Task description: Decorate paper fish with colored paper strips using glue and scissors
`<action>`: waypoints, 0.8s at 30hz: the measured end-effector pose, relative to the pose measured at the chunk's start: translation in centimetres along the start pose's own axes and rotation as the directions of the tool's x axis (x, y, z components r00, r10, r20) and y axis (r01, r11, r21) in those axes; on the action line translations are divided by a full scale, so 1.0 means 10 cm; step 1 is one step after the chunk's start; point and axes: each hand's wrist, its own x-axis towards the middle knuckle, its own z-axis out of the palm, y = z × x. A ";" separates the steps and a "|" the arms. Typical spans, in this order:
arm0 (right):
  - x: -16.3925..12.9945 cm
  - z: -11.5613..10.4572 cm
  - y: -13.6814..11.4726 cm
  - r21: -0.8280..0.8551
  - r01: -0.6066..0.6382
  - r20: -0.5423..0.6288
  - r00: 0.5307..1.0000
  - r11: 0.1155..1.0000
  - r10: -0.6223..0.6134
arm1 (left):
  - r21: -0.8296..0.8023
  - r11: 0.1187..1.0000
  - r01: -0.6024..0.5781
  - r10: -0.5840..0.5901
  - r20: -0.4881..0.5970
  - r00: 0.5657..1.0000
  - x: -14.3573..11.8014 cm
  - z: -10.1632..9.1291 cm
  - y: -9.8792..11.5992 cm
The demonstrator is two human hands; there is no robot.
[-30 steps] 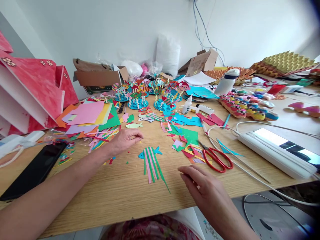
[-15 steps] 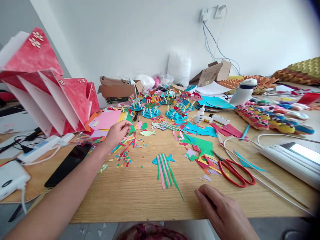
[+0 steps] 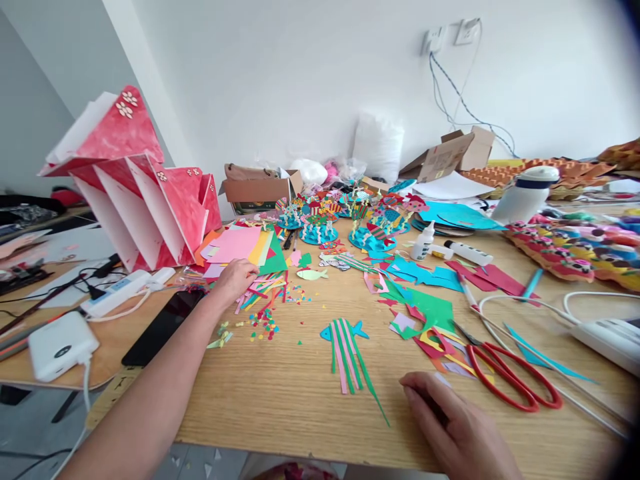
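My left hand (image 3: 234, 283) reaches to the colored paper on the left, its fingers bent down over several thin paper strips (image 3: 260, 293). Whatever its fingertips pinch, if anything, is hidden. My right hand (image 3: 457, 421) rests on the table near the front edge, fingers curled together with nothing visible in them. Between the hands lies a blue paper fish (image 3: 326, 333), with green and pink strips (image 3: 346, 357) laid across its body and hanging past it. A pale green paper fish (image 3: 312, 274) lies farther back.
Red-handled scissors (image 3: 515, 377) and green paper scraps (image 3: 430, 307) lie to the right. A glue bottle (image 3: 423, 241) stands behind them. Paper dots (image 3: 264, 323) are scattered left of center. A phone (image 3: 163, 327) lies beside my left forearm. Finished fish stands (image 3: 370, 237) sit at the back.
The view has swung left, so things appear shifted to the right. My left hand has moved slightly left and nearer over the strips. My right hand stays on the table.
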 end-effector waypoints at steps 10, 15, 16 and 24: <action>-0.01 0.03 0.08 -0.017 0.020 0.012 1.000 1.000 -0.019 | 0.287 0.955 0.072 -0.076 0.003 0.997 -0.11 0.16 0.04; -0.03 0.04 0.08 -0.037 0.040 0.007 0.999 0.999 -0.040 | 0.311 0.947 0.083 -0.089 0.005 0.996 -0.06 0.13 0.02; -0.03 0.05 0.08 -0.041 0.039 0.008 0.999 0.998 -0.039 | 0.311 0.947 0.083 -0.088 0.003 0.996 -0.05 0.12 0.02; -0.03 0.06 0.08 -0.066 0.043 -0.003 0.999 0.997 -0.043 | 0.299 0.950 0.093 -0.103 0.020 0.994 -0.09 0.11 0.03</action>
